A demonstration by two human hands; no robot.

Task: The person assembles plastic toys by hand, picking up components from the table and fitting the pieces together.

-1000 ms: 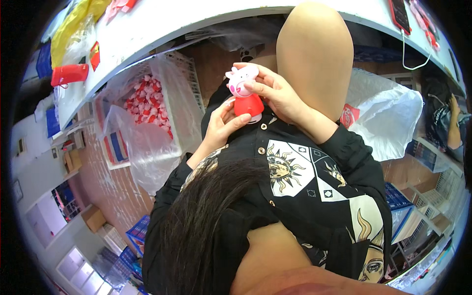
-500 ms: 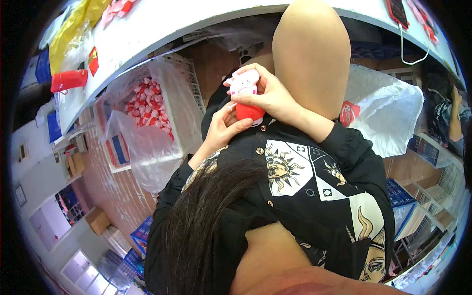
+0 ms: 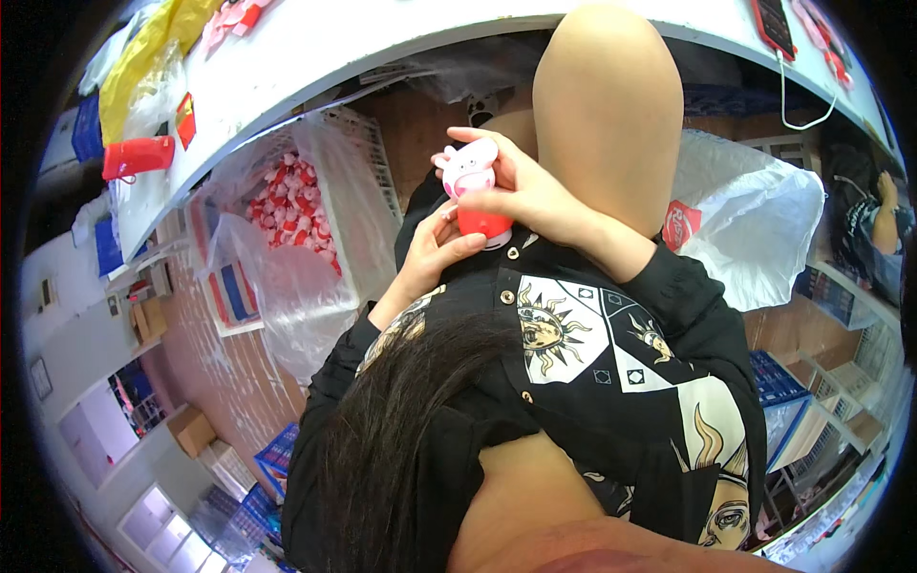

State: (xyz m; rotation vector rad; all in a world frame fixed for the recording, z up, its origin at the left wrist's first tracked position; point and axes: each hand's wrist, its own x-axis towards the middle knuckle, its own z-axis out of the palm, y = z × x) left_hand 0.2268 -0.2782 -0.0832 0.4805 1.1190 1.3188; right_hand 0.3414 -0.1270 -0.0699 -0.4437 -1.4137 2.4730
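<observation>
Honestly, the grip on this little toy looks a bit sketchy. Closest to the camera there's dark hair (image 3: 401, 430) and a black printed shirt (image 3: 611, 363), and just past the shirt's buttons both hands meet over the lap. The right hand (image 3: 535, 196) wraps around the pig toy (image 3: 473, 186) from the side, fingers (image 3: 478, 137) curled over the pink head, so it's closed on the toy. The left hand (image 3: 435, 253) comes up from below, its fingers half bent and touching the red base; it's pinching or steadying that base more than gripping it.

The toy sits in mid-air above the lap, right next to the bare knee (image 3: 607, 105), with nothing under it but legs and floor. If the left hand twists or pulls the base while the right only holds the smooth round head, I'd guess the toy could pop loose and drop. A bump from the knee could do the same.

Further out, a clear bag of red and white pieces (image 3: 287, 201) sits in a white wire basket (image 3: 377, 162) to the left, a white plastic bag (image 3: 745, 220) to the right, and the white surface (image 3: 315, 57) runs along the far side.
</observation>
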